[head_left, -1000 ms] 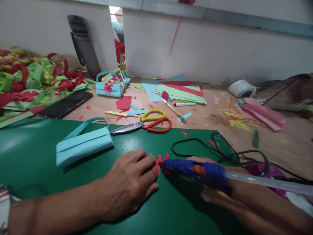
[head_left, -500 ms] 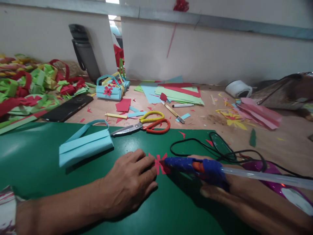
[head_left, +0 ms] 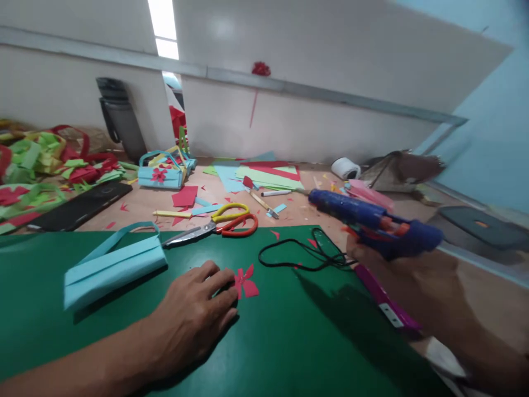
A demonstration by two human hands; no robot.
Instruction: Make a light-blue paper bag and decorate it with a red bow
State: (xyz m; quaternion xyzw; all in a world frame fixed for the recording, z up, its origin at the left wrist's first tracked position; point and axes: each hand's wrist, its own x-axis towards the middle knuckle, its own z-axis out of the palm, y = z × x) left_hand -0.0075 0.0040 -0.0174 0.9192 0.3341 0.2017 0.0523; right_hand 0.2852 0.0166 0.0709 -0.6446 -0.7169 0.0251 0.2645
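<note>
My left hand (head_left: pixel 198 311) lies on the green mat (head_left: pixel 289 342), fingers curled, their tips holding down the left side of a red paper flower (head_left: pixel 249 288). A small glossy spot shows at the flower's centre. My right hand (head_left: pixel 384 275) is wrapped round a blue hot glue gun (head_left: pixel 347 209), raised off the mat with its nozzle toward the back left; the grip is partly hidden. Left of my left hand stands a light blue paper handbag (head_left: pixel 118 270) with a strap handle. Scissors (head_left: pixel 210 226) with yellow and orange handles lie beyond the hand.
A black cable (head_left: pixel 289 267) curls beside a magenta power strip (head_left: pixel 384 300). Behind are a small decorated paper bag (head_left: pixel 159 177), paper sheets (head_left: pixel 268 176), a cutter (head_left: pixel 262 203) and a pen (head_left: pixel 276 193). A phone (head_left: pixel 82 204), a dark bottle (head_left: pixel 122 121) and colourful paper pieces (head_left: pixel 37 160) fill the left.
My right hand has lifted the glue gun up and right, away from the flower. My left hand stays on the flower. The view has tilted upward and turned right.
</note>
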